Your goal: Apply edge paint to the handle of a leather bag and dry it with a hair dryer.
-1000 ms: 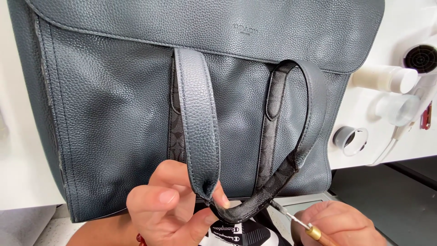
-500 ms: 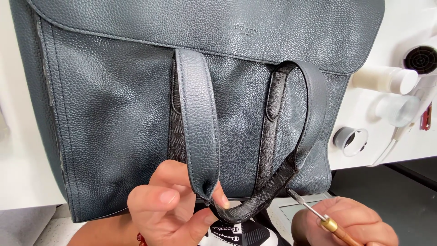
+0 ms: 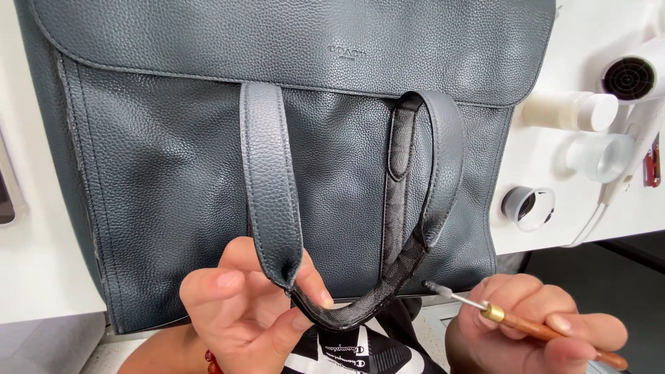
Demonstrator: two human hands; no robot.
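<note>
My view cuts the bag (image 3: 173, 180) off at the top and left. The right hand (image 3: 526, 325) and the tool's (image 3: 512, 320) wooden end run out of the bottom edge, and I see no wrist on the left hand (image 3: 249, 312). The dryer (image 3: 634, 76) is clipped at right. The strap (image 3: 360, 305) hides the printed cloth (image 3: 360, 350) below.

Bag (image 3: 208, 173) on counter (image 3: 540, 228), handle (image 3: 273, 187) hanging toward viewer.
Left hand (image 3: 242, 308) under handle loop; right hand (image 3: 533, 332) right of it with tool (image 3: 512, 320); bottles (image 3: 571, 111) and hair dryer (image 3: 634, 76) right of bag.
</note>
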